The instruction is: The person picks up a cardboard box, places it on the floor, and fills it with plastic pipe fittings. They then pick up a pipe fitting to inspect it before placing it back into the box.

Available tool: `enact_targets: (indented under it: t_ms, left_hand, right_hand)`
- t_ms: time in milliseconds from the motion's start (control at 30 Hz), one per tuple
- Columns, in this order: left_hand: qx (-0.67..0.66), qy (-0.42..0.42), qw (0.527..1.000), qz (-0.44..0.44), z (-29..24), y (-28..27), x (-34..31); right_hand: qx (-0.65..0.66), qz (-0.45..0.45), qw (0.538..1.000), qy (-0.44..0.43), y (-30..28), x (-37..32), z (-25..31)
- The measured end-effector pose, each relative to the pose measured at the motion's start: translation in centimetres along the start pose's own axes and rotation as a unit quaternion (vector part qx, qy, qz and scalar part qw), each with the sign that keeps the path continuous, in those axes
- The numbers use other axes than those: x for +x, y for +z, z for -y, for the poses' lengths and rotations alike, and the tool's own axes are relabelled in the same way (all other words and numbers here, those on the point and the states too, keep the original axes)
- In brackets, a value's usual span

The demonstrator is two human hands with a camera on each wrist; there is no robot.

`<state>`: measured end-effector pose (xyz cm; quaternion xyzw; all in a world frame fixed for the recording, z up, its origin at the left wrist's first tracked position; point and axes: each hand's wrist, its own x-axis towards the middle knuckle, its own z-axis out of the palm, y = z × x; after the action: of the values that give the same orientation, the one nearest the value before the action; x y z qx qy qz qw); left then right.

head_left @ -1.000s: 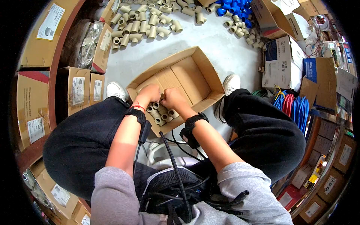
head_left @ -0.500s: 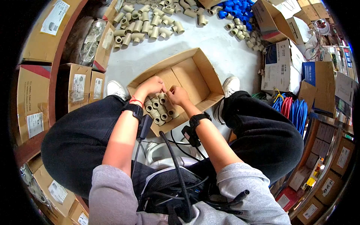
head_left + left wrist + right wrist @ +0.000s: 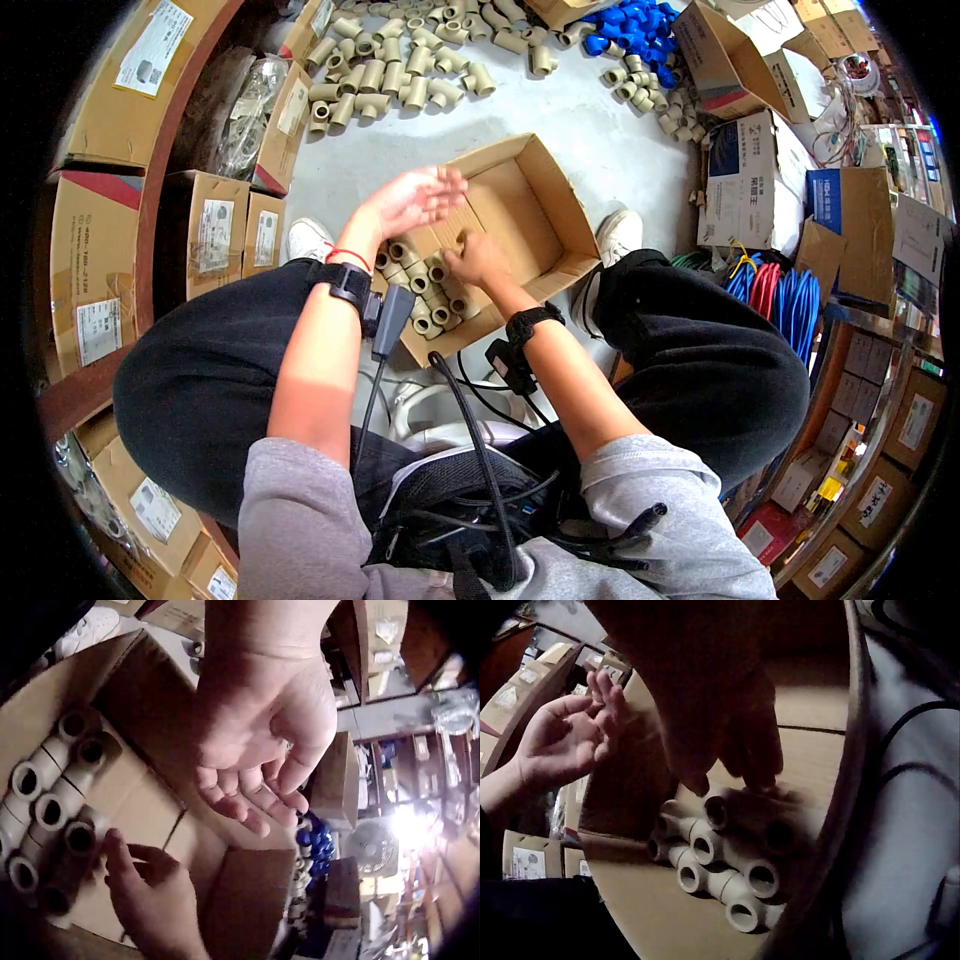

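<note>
Holds left hand (image 3: 412,198) loosely spread, empty, over the cardboard box (image 3: 545,185); bends right hand (image 3: 480,260) beside pipe fittings (image 3: 430,299) packed inside, just left of it; cannot tell whether gripping one.

Stockrm — shelved ctns (image 3: 98,262), many pipe ftgs (image 3: 417,284)

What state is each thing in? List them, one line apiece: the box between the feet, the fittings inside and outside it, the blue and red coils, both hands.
Cardboard box: open at the top, partly filled.
Packed fittings: side by side in rows at one end.
Loose beige fittings: scattered on the floor.
Blue fittings: heaped loosely.
Blue coil: wound up.
Red coil: wound up.
Left hand: raised, holding nothing.
Right hand: at the packed fittings, grip unclear.
</note>
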<state>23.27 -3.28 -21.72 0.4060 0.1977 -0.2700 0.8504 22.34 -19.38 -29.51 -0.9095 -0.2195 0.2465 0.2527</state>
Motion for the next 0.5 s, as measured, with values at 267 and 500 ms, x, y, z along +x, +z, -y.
enact_targets:
  t_ms: [267, 500]
  left_hand:
    - [-0.128, 0.168, 0.952, -0.220, -4.0, -2.1, 1.7]
    - [-0.048, 0.115, 0.960, -0.251, -5.9, -3.2, 3.8]
  right_hand:
    - [0.041, -0.275, 0.954, -0.107, -9.6, 5.6, 2.9]
    - [0.325, -0.151, 0.933, 0.020, -11.8, 12.9, 0.4]
